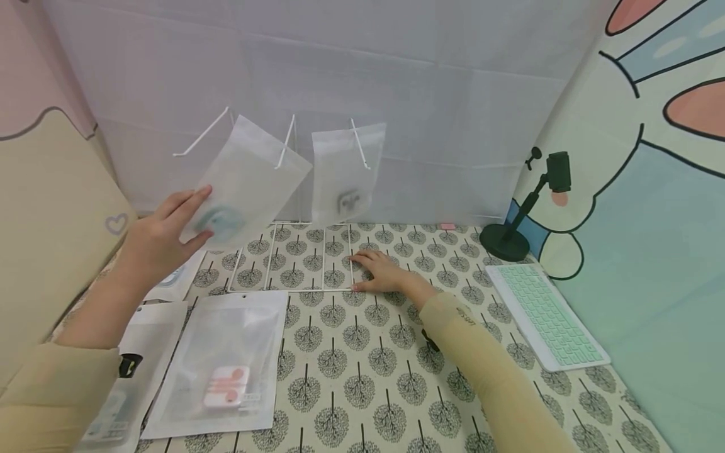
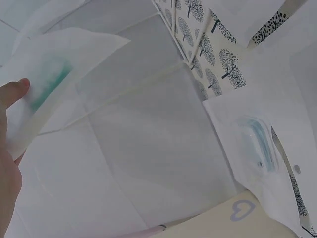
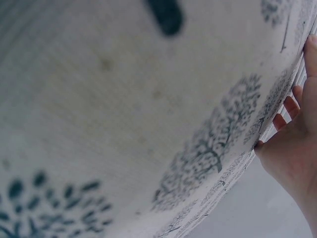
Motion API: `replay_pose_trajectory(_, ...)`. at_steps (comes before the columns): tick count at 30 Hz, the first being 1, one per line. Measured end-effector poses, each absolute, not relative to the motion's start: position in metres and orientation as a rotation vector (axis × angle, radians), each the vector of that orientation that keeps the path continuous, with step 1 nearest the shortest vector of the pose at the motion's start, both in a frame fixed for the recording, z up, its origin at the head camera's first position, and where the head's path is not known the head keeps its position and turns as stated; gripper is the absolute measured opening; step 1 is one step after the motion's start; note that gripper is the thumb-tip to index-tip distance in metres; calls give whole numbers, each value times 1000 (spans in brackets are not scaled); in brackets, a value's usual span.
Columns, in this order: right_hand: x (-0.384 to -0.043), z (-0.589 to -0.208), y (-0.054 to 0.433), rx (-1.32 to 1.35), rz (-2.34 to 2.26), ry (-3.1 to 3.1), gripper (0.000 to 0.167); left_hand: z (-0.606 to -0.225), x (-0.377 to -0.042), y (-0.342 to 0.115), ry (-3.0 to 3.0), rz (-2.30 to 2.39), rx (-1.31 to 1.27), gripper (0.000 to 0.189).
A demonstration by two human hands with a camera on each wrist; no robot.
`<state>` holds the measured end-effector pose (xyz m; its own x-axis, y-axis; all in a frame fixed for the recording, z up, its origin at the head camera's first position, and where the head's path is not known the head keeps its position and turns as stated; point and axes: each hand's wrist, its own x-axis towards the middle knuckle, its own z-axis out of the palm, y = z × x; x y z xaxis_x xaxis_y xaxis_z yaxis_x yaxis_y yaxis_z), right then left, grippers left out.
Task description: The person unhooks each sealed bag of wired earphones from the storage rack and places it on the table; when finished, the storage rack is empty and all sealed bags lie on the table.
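My left hand [image 1: 161, 233] pinches a frosted zip pouch [image 1: 255, 173] at its lower left side, thumb on the near face. The pouch is tilted, with a blurred teal coiled item [image 1: 219, 221] showing through. Its upper right part overlaps the middle prong [image 1: 287, 141] of a white wire rack in the head view. On the right prong [image 1: 359, 145] hangs another frosted pouch [image 1: 342, 160] with dark-outlined earphones inside. My right hand [image 1: 385, 274] rests low on the cloth, fingertips and thumb right at the right side of the rack's wire base [image 1: 289, 290].
A pouch with pink-and-white earphones [image 1: 226, 387] lies at front left, beside a pouch with a dark-topped item [image 1: 131, 365]. Behind them lies a pouch with a blue coil [image 1: 170, 277]. To the right are a mint keyboard [image 1: 549, 314] and a black phone stand [image 1: 506, 242].
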<state>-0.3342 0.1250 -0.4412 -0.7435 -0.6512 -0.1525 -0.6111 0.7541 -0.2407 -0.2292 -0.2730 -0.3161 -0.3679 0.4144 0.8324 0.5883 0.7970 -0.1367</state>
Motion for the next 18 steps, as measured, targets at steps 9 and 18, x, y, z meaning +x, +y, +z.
replay_pose_trajectory(9, -334, -440, 125, -991, -255, 2723, 81, -321, -226, -270, -2007, -310, -704, 55)
replay_pose_trajectory(18, -334, -440, 125, -976, -253, 2722, 81, -326, -215, -264, -2122, -504, -422, 74)
